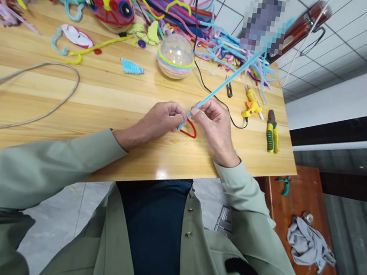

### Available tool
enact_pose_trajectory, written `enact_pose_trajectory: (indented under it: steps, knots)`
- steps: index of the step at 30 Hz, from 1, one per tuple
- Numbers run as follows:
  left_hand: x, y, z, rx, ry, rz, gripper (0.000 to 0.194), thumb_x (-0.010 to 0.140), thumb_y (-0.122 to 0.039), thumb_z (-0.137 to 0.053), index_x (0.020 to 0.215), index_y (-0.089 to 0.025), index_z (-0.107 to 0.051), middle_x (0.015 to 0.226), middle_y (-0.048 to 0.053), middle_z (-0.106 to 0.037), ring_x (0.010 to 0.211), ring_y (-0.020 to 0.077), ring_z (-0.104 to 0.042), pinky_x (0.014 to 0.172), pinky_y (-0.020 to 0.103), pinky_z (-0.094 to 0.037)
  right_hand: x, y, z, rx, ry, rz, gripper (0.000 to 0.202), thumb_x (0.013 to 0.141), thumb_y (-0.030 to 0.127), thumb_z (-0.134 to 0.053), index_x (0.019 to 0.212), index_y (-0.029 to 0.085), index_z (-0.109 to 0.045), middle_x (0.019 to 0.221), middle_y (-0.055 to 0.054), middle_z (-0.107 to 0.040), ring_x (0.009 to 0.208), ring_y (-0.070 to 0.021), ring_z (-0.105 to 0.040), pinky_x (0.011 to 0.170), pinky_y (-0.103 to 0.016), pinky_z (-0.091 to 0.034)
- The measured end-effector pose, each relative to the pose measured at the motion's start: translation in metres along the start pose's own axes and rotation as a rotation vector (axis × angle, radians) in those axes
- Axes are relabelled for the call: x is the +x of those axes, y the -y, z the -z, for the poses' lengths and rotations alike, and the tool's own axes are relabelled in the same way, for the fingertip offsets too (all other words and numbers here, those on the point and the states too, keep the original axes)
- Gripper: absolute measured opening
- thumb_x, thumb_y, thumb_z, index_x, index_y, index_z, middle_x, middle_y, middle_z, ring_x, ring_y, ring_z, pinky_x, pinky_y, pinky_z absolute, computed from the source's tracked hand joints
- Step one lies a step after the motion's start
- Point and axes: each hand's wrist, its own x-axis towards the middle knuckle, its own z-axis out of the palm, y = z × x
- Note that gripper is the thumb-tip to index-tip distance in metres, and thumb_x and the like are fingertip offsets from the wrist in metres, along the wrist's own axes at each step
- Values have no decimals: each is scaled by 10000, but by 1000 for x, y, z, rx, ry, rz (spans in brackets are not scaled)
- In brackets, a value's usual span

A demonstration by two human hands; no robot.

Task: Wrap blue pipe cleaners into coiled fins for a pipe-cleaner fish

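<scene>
Over the front of the wooden table my left hand (164, 118) and my right hand (215, 126) meet, fingers pinched. Between them runs a long light-blue pipe cleaner (227, 81), slanting up to the right from my right fingertips. Its lower end sits at my left fingertips, beside a red pipe cleaner (193, 135) bent into a small loop. Both hands pinch near where the blue and red pieces meet; whether the two are joined I cannot tell. Beyond my hands stands a clear plastic ball (176, 55) with yellow, blue and pink bands round it.
At the back lie a red fish-like figure (107, 4) and heaps of coloured pipe cleaners (172, 8). To the right are small snips (229, 88), a yellow glue gun (253, 106) and pliers (272, 132). A black cord (199, 68) crosses the table; a grey cable (29, 120) loops left.
</scene>
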Motion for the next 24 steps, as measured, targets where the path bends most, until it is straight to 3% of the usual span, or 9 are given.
enact_pose_trajectory:
  steps: [6, 11, 18, 24]
  knots:
    - [0, 2, 1, -38, -18, 14, 73, 770, -237, -729, 705, -206, -717, 588, -28, -649, 564, 134, -578, 610, 272, -472, -10, -4, 0, -187, -40, 170, 335, 1000, 573, -775, 924, 246, -758, 896, -23, -768, 815, -184, -678, 803, -352, -580]
    - [3, 5, 1, -105, -51, 28, 67, 760, -237, -744, 712, -190, -741, 647, -2, -710, 565, 122, -597, 595, 256, -478, -16, -9, 2, -483, -1, 500, 231, 1100, 427, -652, 1005, 263, -785, 1024, -82, -841, 992, -255, -766, 953, -468, -615]
    - [2, 7, -1, -302, -62, 18, 105, 754, -264, -807, 751, -176, -750, 736, 3, -730, 634, 111, -627, 650, 237, -556, -18, -26, 6, -727, 26, 768, 169, 1108, 282, -622, 1124, 281, -791, 1164, -94, -861, 1101, -289, -779, 972, -530, -625]
    - [-2, 2, -1, -378, -14, 26, 198, 786, -327, -886, 797, -165, -773, 794, 28, -758, 745, 143, -699, 744, 272, -636, -21, -29, 10, -813, 12, 742, 176, 1097, 280, -633, 1144, 289, -802, 1224, -103, -855, 1172, -314, -775, 1013, -558, -631]
